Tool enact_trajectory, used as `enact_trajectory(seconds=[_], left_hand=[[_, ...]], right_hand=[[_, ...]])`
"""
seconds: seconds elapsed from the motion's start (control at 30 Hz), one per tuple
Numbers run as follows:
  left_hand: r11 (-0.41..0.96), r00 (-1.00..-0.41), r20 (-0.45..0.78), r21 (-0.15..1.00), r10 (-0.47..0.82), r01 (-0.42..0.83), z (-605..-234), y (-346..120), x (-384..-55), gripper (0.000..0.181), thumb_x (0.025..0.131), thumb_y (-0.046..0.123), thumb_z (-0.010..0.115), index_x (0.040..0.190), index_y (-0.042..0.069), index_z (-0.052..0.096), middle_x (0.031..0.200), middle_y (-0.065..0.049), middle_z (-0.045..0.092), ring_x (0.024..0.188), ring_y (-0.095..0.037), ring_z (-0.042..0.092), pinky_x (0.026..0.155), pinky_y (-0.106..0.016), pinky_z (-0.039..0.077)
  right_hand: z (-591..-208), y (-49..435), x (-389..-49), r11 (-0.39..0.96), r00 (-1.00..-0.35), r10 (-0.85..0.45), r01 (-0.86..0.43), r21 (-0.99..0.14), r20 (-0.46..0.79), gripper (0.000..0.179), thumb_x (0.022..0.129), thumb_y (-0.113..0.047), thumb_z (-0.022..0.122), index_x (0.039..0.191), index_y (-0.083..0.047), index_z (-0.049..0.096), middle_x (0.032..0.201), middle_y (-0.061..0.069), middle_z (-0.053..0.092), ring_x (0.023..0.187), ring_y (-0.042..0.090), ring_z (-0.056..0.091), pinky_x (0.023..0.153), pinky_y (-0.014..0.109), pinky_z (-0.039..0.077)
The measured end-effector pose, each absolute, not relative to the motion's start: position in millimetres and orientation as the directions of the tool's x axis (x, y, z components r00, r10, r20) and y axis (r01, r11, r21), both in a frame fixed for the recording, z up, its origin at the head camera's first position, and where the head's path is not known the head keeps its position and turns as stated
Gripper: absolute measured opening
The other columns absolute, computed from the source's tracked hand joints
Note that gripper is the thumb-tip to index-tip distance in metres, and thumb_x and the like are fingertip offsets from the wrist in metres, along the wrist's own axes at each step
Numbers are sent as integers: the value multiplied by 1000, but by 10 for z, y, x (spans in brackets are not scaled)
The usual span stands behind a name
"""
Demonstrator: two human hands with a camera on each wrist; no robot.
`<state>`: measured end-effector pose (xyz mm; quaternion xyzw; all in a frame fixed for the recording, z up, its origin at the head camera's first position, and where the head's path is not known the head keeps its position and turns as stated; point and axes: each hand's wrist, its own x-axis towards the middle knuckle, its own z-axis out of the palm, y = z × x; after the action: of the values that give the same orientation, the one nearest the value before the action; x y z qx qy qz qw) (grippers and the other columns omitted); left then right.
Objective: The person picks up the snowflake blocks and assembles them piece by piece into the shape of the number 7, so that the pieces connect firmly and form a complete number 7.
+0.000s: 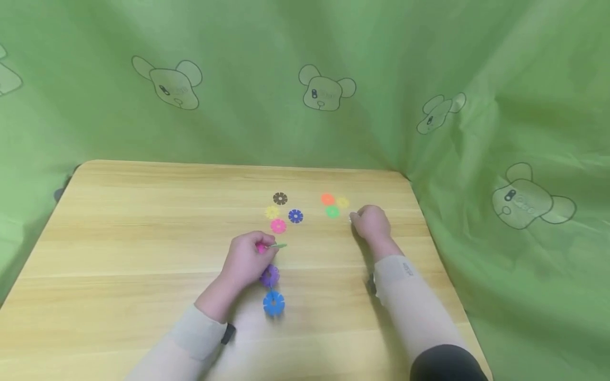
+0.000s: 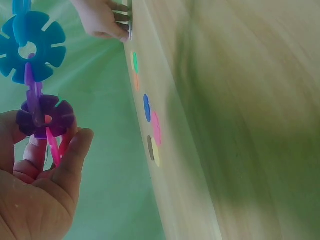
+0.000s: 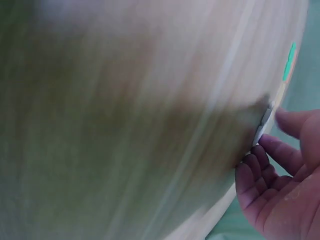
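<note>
My left hand [image 1: 245, 259] pinches a pink snowflake disc [image 2: 53, 146] in a chain of slotted plastic discs. A green disc [image 1: 279, 245], seen edge-on, sticks out past its fingertips in the head view. Purple discs [image 1: 270, 275] and a blue disc [image 1: 274, 304] hang from the chain on the near side. Over at the right of the table, my right hand [image 1: 374, 223] has curled fingers around the edge of a white disc [image 3: 263, 122]. Its index fingertip meets the disc, with the thumb at the far side, close over the tabletop.
Brown [image 1: 280, 198], pale yellow [image 1: 272, 212], dark blue [image 1: 295, 216] and pink [image 1: 278, 226] discs lie beyond the left hand. Orange [image 1: 327, 199], yellow [image 1: 342, 202] and green [image 1: 332, 211] ones are grouped left of the right hand. A green curtain [image 1: 257, 121] surrounds the wooden table [image 1: 143, 238].
</note>
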<state>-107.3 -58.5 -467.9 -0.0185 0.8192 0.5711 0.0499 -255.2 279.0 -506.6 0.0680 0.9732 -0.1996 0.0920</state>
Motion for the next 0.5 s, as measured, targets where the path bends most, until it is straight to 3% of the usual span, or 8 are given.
enact_trajectory(seconds=[0.23,0.43,0.5], left_hand=[[344,-994,-105,934,9,-96,-4666,-606,-1097,14,95,9,78,106,1,75,88,-7,73,49,-13,57,42,-27,52],[350,-997,-80,934,16,-69,-4687,-632,-1132,11,94,8,78,102,2,76,122,-13,75,50,-12,56,43,-26,52],[349,-997,-82,934,17,-71,-4688,-648,-1146,12,94,9,78,103,2,76,118,-13,76,50,-12,54,43,-25,51]], right_hand=[[-5079,2800,-2565,894,-976,83,162,-418,-200,47,95,-33,73,119,7,68,121,28,69,114,47,64,105,60,50],[-5030,2770,-2478,828,-980,64,156,-538,-187,30,95,-22,76,108,4,66,105,20,68,96,37,63,89,50,57],[-4946,2680,-2397,786,-987,29,121,-607,-159,26,97,-17,75,111,4,68,104,20,70,94,34,65,85,46,59]])
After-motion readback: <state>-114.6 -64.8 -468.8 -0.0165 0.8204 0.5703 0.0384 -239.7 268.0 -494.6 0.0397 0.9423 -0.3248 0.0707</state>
